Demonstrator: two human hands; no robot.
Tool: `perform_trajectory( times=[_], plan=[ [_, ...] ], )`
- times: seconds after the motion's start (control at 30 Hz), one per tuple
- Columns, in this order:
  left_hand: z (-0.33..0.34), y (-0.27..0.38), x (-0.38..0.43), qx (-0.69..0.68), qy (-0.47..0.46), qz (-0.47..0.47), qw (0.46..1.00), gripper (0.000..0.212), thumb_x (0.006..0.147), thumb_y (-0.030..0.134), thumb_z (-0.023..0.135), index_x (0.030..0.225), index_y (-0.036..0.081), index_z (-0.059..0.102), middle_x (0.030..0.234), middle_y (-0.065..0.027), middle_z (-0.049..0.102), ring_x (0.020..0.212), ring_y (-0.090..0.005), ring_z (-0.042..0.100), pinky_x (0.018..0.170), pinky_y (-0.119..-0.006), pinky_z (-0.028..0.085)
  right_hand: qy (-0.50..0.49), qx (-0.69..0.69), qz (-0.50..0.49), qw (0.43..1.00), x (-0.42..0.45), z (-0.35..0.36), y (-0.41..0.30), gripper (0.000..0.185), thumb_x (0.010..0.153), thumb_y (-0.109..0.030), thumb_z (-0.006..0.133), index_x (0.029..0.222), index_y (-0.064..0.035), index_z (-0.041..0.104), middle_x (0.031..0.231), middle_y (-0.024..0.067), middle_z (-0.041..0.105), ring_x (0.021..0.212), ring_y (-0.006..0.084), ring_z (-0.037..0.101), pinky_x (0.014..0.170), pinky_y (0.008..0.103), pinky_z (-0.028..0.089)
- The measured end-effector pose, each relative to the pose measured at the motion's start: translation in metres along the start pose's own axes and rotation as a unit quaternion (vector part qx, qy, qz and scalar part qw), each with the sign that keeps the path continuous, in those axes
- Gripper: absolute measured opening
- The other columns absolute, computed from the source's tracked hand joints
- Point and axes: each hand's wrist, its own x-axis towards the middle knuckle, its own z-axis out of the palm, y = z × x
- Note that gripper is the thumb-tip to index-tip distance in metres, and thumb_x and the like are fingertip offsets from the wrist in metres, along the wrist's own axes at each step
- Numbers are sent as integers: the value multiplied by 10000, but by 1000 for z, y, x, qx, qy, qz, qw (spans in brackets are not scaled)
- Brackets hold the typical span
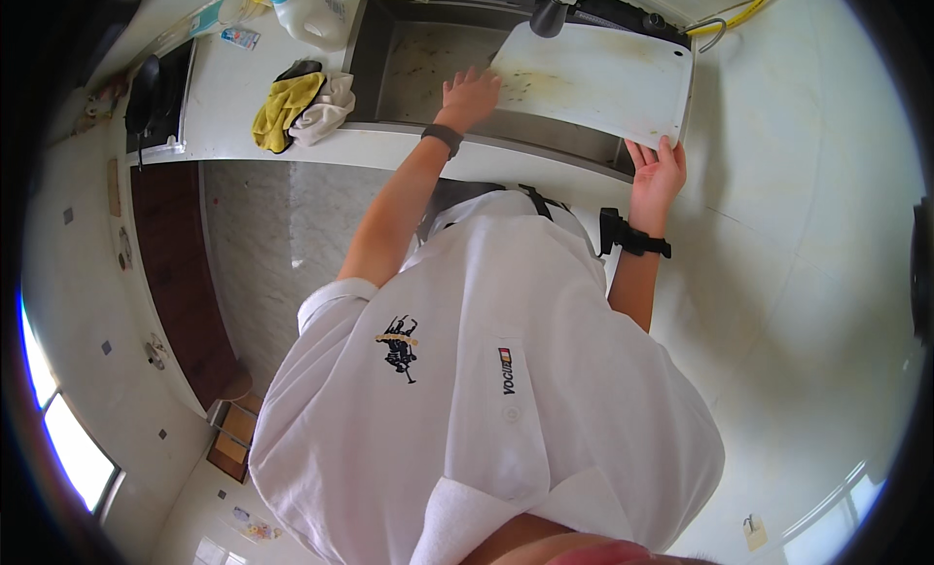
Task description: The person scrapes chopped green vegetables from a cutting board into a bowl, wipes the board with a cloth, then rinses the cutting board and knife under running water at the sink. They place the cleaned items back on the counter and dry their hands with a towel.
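A white cutting board [606, 76] with yellowish stains and dark bits lies slanted over the right part of a metal sink [430, 50]. My right hand [657, 167] grips the board's near right corner, thumb on top and fingers below. At the board's left edge, my left hand [471, 98] reaches over the sink with its fingers spread. Whether its fingertips touch the board I cannot tell; nothing shows in its palm. Dark scraps are scattered on the sink floor. Above the board's far edge hangs a dark faucet head [549, 16].
Left of the sink, a yellow cloth [287, 112] and a whitish cloth [325, 112] lie bunched on the white counter [226, 90]. Behind them stand a white jug with a blue cap [310, 14] and a small tube [240, 38]. A dark pan [143, 90] sits far left. A yellow hose [751, 14] runs along the right wall.
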Motion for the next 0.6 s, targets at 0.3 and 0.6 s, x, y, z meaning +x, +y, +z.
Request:
perform_trajectory(
  times=[0.3,0.6],
  plan=[
    [8,72,0,-38,145,286,946,465,999,340,454,1424,156,502,1477,-143,473,1376,-337,419,1103,-546,338,-12,70,14,997,9,2,16,287,967,-46,556,1232,27,474,1255,171,580,1177,374,597,1011,567,514],
    [-3,41,21,-42,127,277,951,463,994,335,472,1424,161,483,1475,-129,473,1362,-304,443,1079,-512,387,-51,90,52,993,23,12,24,265,956,-53,570,1199,14,488,1246,153,587,1175,368,596,1034,570,497]
  ],
)
